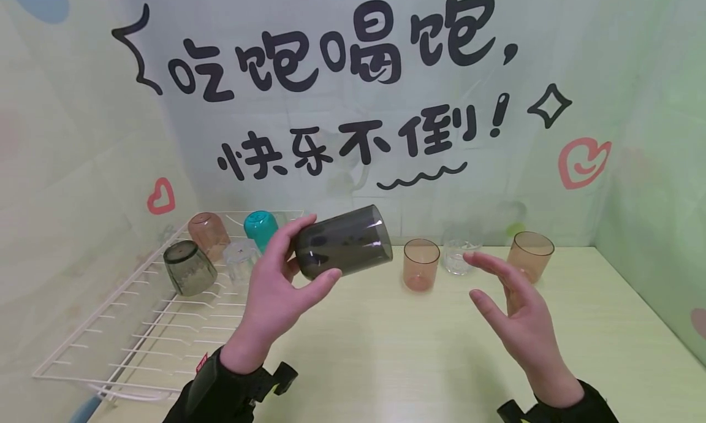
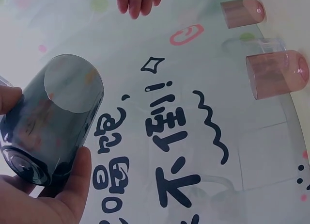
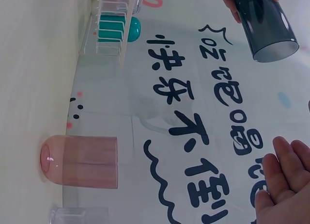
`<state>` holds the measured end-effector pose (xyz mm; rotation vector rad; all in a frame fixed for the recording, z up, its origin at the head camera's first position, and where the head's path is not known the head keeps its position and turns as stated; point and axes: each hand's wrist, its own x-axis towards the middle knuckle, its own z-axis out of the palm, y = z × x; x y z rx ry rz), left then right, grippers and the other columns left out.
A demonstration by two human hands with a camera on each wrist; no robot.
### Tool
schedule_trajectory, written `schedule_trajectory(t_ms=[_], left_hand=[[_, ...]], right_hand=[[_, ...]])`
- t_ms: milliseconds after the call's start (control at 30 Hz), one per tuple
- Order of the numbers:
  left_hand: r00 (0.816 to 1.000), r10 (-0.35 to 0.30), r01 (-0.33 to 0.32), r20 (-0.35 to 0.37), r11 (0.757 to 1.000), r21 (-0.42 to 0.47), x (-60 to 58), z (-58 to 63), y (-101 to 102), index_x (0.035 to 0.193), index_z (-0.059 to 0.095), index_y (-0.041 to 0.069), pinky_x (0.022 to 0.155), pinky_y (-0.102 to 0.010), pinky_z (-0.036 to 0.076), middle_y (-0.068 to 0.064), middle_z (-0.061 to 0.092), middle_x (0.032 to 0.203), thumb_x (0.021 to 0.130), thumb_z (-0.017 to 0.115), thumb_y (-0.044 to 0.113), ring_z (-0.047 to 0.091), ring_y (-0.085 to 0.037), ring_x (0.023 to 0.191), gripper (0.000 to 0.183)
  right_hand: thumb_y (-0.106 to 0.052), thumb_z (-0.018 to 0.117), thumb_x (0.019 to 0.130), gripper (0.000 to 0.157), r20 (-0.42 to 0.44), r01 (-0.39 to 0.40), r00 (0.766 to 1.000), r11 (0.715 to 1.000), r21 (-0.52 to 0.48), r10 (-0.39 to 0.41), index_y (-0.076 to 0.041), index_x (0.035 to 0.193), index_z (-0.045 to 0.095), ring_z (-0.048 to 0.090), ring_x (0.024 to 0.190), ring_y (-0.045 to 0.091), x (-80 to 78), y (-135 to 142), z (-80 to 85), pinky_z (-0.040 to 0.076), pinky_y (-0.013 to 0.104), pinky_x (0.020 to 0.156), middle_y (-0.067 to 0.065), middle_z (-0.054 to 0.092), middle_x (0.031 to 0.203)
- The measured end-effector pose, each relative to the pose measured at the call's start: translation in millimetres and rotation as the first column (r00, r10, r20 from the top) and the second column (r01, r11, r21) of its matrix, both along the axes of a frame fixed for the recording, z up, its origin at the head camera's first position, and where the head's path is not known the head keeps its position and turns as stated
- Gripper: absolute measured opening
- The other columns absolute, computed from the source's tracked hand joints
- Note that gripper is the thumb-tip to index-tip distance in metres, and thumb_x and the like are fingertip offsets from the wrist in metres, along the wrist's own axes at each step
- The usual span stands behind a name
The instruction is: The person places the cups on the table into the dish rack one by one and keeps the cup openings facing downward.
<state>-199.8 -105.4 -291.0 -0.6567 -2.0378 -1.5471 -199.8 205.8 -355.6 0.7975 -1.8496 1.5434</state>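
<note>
My left hand (image 1: 281, 288) grips a dark grey see-through cup (image 1: 347, 242) near its base. The cup is held up off the table on its side, its mouth pointing right. In the left wrist view, thumb and fingers wrap the lower part of the grey cup (image 2: 53, 117). My right hand (image 1: 515, 312) hovers over the table at the right with nothing in it, fingers loosely bent and thumb apart. Behind it stand an amber cup (image 1: 531, 254) and a clear glass cup (image 1: 456, 260), both upright. Another amber cup (image 1: 421, 266) stands upright left of them.
A white wire rack (image 1: 149, 325) occupies the left of the table (image 1: 397, 362). On it rest a grey-green cup (image 1: 189, 268), a pinkish-brown cup (image 1: 208, 234), a teal cup (image 1: 261, 228) and a clear cup (image 1: 241, 260). A printed cloth (image 1: 342, 116) hangs behind.
</note>
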Motion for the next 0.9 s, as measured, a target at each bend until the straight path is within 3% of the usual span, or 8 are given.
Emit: schedule_trajectory(t_ms=[633, 900], left_hand=[[0.998, 0.060, -0.060, -0.028, 0.998, 0.005, 4.6, 17.9, -21, 0.131, 0.048, 0.016, 0.082, -0.025, 0.049, 0.001, 0.051, 0.119, 0.069, 0.076, 0.006, 0.053, -0.019, 0.101, 0.068], [0.989, 0.147, -0.147, 0.034, 0.989, 0.000, 10.4, 26.6, -33, 0.132, 0.048, 0.016, 0.083, -0.021, 0.047, 0.004, 0.050, 0.119, 0.070, 0.076, 0.007, 0.053, -0.017, 0.100, 0.069]], right_hand=[[0.017, 0.059, 0.074, 0.054, 0.031, 0.103, 0.994, 0.991, 0.080, -0.106, 0.006, 0.127, 0.049, 0.046, 0.119, 0.020, -1.4, 20, -3.0, 0.029, 0.022, 0.103, 0.018, 0.054, 0.124], [0.011, 0.062, 0.077, 0.055, 0.092, 0.174, 0.978, 0.976, 0.132, -0.187, -0.002, 0.128, 0.050, 0.048, 0.116, 0.018, 0.0, 28, -2.0, 0.032, 0.022, 0.100, 0.013, 0.056, 0.124]])
